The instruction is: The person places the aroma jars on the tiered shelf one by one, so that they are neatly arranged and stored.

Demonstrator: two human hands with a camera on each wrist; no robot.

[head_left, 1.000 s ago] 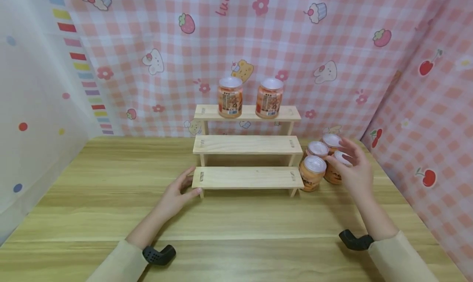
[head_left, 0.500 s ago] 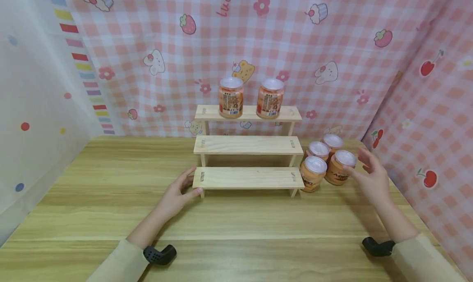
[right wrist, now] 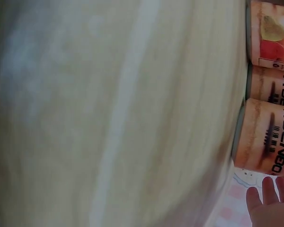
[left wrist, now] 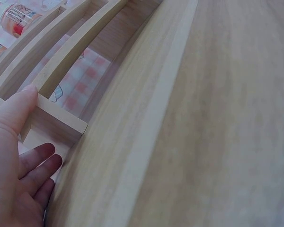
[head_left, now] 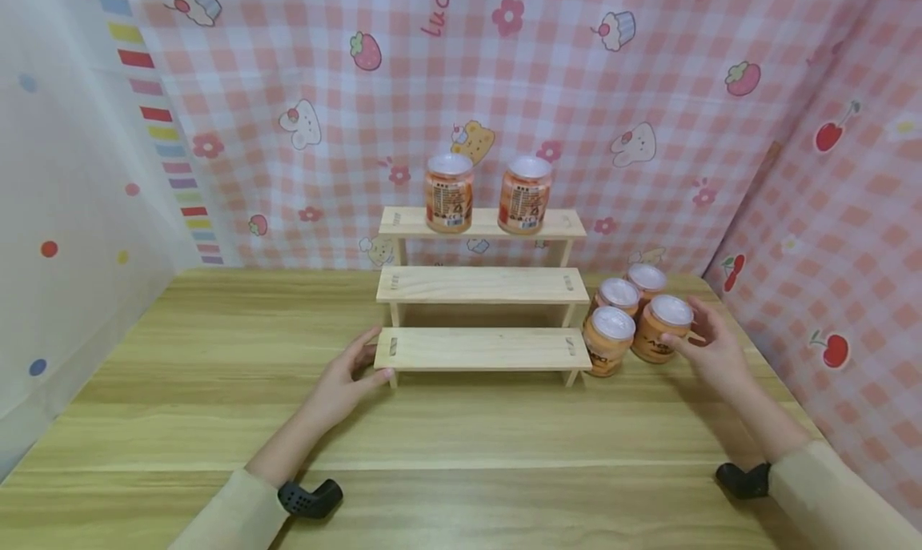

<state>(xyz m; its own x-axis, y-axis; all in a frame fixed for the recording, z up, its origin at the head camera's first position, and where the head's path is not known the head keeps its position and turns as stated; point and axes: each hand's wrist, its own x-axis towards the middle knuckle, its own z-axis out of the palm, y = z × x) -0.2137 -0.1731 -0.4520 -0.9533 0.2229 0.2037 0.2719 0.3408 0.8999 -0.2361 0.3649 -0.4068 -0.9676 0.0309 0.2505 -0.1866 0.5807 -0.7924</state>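
Note:
My left hand (head_left: 344, 382) holds the left end of the lowest step of a wooden three-step display stand (head_left: 483, 348). In the left wrist view the thumb (left wrist: 23, 106) lies on the step's corner, and the other visible fingers are loosely bent beside the stand's leg. At the stand's right, my right hand (head_left: 713, 350) grips an orange jar (head_left: 657, 334) with a clear lid, thumb in front and fingers at its right side. The right wrist view shows fingertips (right wrist: 269, 189) close to the jar; the thumb is out of sight there. The jar stands upright on the table.
More jars stand close against it: a front jar (head_left: 608, 343), a middle one (head_left: 619, 294) and a rear one (head_left: 647, 278). Two jars, a left one (head_left: 449, 198) and a right one (head_left: 524, 199), stand on the top step. A checked cloth (head_left: 324, 190) hangs behind the wooden table (head_left: 461, 454).
My right hand moved right, off the tops of the jars, then came in from the right side onto the front right jar. My left hand stayed on the stand.

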